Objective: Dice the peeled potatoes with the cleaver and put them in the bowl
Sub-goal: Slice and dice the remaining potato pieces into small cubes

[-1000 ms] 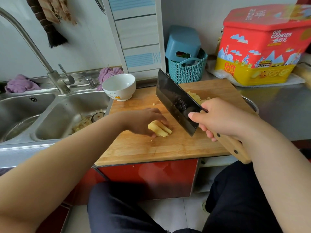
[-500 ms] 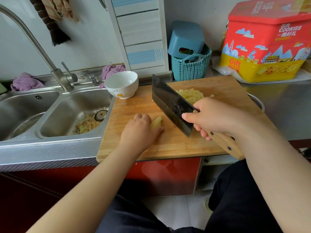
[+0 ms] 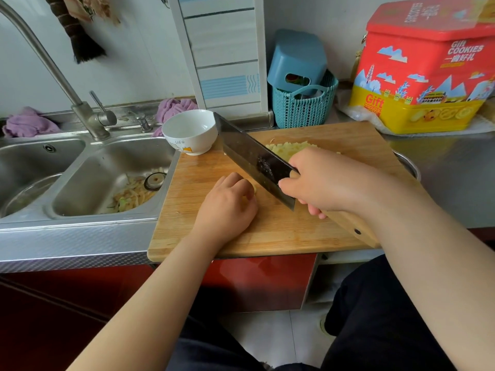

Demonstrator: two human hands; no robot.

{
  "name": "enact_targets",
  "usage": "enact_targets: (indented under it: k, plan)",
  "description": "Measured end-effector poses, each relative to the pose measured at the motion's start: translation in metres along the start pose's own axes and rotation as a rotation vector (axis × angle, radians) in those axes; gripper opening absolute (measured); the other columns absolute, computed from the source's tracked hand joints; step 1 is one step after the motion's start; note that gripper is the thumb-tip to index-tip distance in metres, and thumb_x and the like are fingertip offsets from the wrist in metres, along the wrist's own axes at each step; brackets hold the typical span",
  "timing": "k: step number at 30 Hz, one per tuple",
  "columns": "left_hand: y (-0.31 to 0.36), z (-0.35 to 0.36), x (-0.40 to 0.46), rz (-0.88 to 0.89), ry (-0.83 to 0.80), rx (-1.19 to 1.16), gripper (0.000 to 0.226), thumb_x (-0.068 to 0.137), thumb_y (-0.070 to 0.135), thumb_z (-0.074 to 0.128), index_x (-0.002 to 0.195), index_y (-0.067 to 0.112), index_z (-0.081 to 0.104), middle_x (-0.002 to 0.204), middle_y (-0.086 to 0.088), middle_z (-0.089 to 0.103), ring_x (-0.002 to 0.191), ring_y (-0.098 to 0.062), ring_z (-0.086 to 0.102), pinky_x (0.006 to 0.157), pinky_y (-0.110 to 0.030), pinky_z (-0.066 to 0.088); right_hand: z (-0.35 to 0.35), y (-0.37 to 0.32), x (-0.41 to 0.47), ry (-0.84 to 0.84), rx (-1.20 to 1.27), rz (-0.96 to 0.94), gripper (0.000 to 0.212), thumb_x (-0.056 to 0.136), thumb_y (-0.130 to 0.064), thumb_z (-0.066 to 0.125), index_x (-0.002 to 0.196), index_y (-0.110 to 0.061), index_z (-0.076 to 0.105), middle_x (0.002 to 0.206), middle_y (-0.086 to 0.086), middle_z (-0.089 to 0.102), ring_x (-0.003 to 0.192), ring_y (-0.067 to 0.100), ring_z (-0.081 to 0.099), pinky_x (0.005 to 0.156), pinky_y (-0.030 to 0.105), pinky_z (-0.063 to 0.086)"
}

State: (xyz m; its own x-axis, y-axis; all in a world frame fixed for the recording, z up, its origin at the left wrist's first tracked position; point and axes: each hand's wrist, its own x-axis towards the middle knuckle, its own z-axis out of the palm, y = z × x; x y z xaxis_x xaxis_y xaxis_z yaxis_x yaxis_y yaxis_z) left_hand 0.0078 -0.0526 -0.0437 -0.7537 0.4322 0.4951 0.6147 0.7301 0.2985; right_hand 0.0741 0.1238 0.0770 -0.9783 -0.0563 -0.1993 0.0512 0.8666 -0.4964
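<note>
Gripping one cleaver [image 3: 249, 153] by its handle, the right hand [image 3: 325, 180] works beside the left hand [image 3: 227, 207], curled over one potato piece [image 3: 254, 189] on one board [image 3: 281, 228]; diced pile [image 3: 288, 149] behind; one bowl [image 3: 190, 131]; tin [image 3: 426, 68] reads "Gift COOKIES".

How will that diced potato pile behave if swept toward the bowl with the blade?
The diced potato pile is loose small cubes, so it will likely scatter rather than slide together. The cubes look moist and may stick to the cleaver. The white bowl looks light and may shift.
</note>
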Motion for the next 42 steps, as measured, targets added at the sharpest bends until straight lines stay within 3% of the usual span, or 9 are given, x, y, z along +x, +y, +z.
enact_targets:
  k: [6,12,17,20,22,26,31,35,42]
  plan:
    - [-0.005,0.005,0.002,0.027,-0.011,-0.019,0.015,0.081,0.027,0.052,0.081,0.013,0.059,0.087,0.001,0.053,0.079,-0.021,0.052,0.068,-0.028,0.043,0.007,-0.007,0.006,-0.062,-0.081,0.010,0.020,0.100,-0.024,0.043,0.094,-0.007,0.053,0.069,0.015,0.067,0.049,0.022,0.059,0.048,0.027,0.049]
    - [-0.006,0.008,0.001,0.013,-0.009,-0.023,0.020,0.081,0.028,0.048,0.079,0.011,0.059,0.085,-0.003,0.053,0.076,-0.024,0.052,0.065,-0.034,0.046,0.019,-0.015,0.016,-0.161,-0.140,0.108,0.035,0.103,-0.021,0.039,0.131,-0.004,0.048,0.059,0.011,0.058,0.043,0.019,0.052,0.048,0.024,0.045]
    - [-0.003,0.006,-0.002,-0.010,0.056,-0.024,0.012,0.083,0.022,0.057,0.081,0.011,0.059,0.087,-0.003,0.056,0.079,-0.024,0.052,0.070,-0.034,0.046,0.017,-0.006,0.026,-0.088,-0.085,0.104,0.011,0.099,-0.017,0.041,0.097,-0.006,0.044,0.058,0.011,0.059,0.042,0.021,0.053,0.048,0.026,0.046]
    - [-0.003,0.003,-0.005,-0.023,0.101,-0.043,0.008,0.082,0.016,0.067,0.082,0.012,0.060,0.088,-0.002,0.058,0.081,-0.022,0.052,0.072,-0.029,0.043,0.015,0.000,0.022,-0.051,-0.039,0.085,0.005,0.097,-0.016,0.042,0.100,-0.013,0.040,0.064,0.012,0.060,0.043,0.020,0.053,0.045,0.025,0.044]
    - [-0.004,0.002,-0.005,-0.029,0.090,-0.045,0.008,0.082,0.016,0.068,0.082,0.012,0.061,0.089,-0.002,0.058,0.082,-0.022,0.053,0.072,-0.030,0.045,0.014,0.001,0.017,-0.035,-0.025,0.076,0.007,0.097,-0.016,0.043,0.104,-0.018,0.042,0.068,0.013,0.063,0.042,0.019,0.053,0.045,0.024,0.043]
    - [-0.002,0.002,-0.004,-0.040,0.059,-0.043,0.009,0.082,0.015,0.070,0.082,0.011,0.062,0.091,-0.002,0.058,0.083,-0.021,0.055,0.071,-0.030,0.046,0.011,-0.004,0.011,-0.030,-0.039,0.037,0.023,0.096,-0.018,0.043,0.074,-0.017,0.037,0.073,0.016,0.067,0.046,0.022,0.055,0.045,0.025,0.044]
    - [0.001,0.000,-0.005,-0.024,0.070,-0.022,0.009,0.080,0.012,0.071,0.081,0.009,0.062,0.088,-0.003,0.059,0.081,-0.023,0.057,0.069,-0.026,0.042,0.008,-0.013,0.007,-0.047,-0.099,0.016,0.019,0.097,-0.018,0.043,0.086,-0.006,0.052,0.075,0.017,0.070,0.047,0.023,0.057,0.046,0.025,0.046]
    - [0.000,0.002,-0.004,-0.012,0.070,0.002,0.008,0.079,0.011,0.070,0.080,0.008,0.062,0.086,-0.005,0.059,0.079,-0.025,0.057,0.066,-0.027,0.043,0.013,-0.016,0.012,-0.079,-0.097,0.049,0.022,0.098,-0.017,0.042,0.077,-0.012,0.043,0.066,0.014,0.064,0.045,0.023,0.056,0.044,0.025,0.046]
    - [0.000,0.001,-0.005,-0.005,0.062,0.003,0.009,0.081,0.013,0.069,0.080,0.008,0.062,0.086,-0.005,0.059,0.079,-0.025,0.057,0.066,-0.031,0.046,0.021,-0.015,0.021,-0.113,-0.108,0.095,0.014,0.100,-0.018,0.040,0.098,-0.005,0.047,0.057,0.012,0.059,0.042,0.022,0.053,0.049,0.027,0.048]
